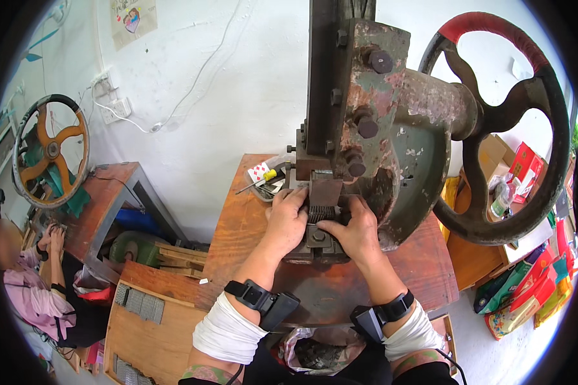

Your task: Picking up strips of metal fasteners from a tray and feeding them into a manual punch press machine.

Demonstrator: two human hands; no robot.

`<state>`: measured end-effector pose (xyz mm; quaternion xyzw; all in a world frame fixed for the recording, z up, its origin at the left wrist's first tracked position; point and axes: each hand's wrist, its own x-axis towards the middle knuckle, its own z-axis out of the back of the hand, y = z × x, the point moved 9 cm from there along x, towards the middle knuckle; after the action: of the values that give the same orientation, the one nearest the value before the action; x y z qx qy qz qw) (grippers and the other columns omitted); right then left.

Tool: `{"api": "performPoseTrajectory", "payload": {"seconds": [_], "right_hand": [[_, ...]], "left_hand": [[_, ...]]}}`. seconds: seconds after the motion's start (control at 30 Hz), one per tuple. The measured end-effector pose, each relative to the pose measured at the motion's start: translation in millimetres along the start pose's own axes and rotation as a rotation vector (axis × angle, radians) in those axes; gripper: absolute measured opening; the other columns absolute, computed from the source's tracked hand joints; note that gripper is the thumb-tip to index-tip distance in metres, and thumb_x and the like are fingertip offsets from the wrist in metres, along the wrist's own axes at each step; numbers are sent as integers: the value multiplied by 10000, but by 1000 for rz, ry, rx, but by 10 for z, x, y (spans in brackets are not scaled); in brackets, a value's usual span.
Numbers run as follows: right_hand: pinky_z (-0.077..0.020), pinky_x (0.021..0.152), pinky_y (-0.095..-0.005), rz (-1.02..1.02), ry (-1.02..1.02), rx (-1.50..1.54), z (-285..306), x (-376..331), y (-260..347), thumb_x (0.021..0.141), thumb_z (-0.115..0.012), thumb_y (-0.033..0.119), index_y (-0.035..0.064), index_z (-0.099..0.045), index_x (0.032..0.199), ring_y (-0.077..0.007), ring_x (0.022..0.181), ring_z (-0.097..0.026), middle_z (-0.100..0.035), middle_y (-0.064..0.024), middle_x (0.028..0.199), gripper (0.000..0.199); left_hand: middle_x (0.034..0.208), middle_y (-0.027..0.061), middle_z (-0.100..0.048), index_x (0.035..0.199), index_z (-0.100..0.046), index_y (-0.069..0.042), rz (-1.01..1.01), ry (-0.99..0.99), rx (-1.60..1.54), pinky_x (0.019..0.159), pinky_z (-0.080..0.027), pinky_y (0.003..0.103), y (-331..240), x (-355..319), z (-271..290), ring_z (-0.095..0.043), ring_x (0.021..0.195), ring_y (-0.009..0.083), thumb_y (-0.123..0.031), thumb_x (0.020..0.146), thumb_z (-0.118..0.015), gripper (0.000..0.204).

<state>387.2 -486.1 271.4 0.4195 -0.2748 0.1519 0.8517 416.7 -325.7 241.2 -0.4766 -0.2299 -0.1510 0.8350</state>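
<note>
A hand-operated arbor press [366, 128] stands on the wooden table in front of me, its dark ram block [325, 190] low over the tooling. Under that block sits a dark ribbed metal piece [322, 213]. My left hand [287, 219] grips its left side, the fingertips partly hidden behind the tooling. From the other side my right hand [354, 230] closes on it, thumb stretched along the front edge and the other fingers hidden behind. Just below the thumb is a bolted clamp block [318, 237].
A large handwheel [555, 128] rises at right. A clear plastic box [258, 176] with a yellow-handled screwdriver [265, 176] stands behind my left hand. Grey metal pieces [138, 304] lie on a wooden tray [154, 337] at lower left. At far left a person [42, 289] works by another handwheel [51, 151].
</note>
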Motion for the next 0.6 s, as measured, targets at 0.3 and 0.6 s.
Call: {"api": "performPoseTrajectory", "payload": {"seconds": [0.3,0.6], "right_hand": [[-498,810,-404,-105,27,133,7,3,-92,622,-821,190,-37,-620,1022,-374,928,-620,-629,-218,1002,502],[-498,821,-387,-57,62,99,107,-15,-44,658,-782,170,-4,-631,1050,-349,945,-630,-646,-198,1017,455]], "left_hand": [[1305,57,-535,1258,-552,-128,66,58,113,963,-243,639,-78,-38,-10,-392,1275,290,-96,852,-506,411],[1404,2,-460,1297,-532,-189,32,161,118,929,-178,781,29,-15,-174,-315,1329,340,-141,881,-457,426]]}}
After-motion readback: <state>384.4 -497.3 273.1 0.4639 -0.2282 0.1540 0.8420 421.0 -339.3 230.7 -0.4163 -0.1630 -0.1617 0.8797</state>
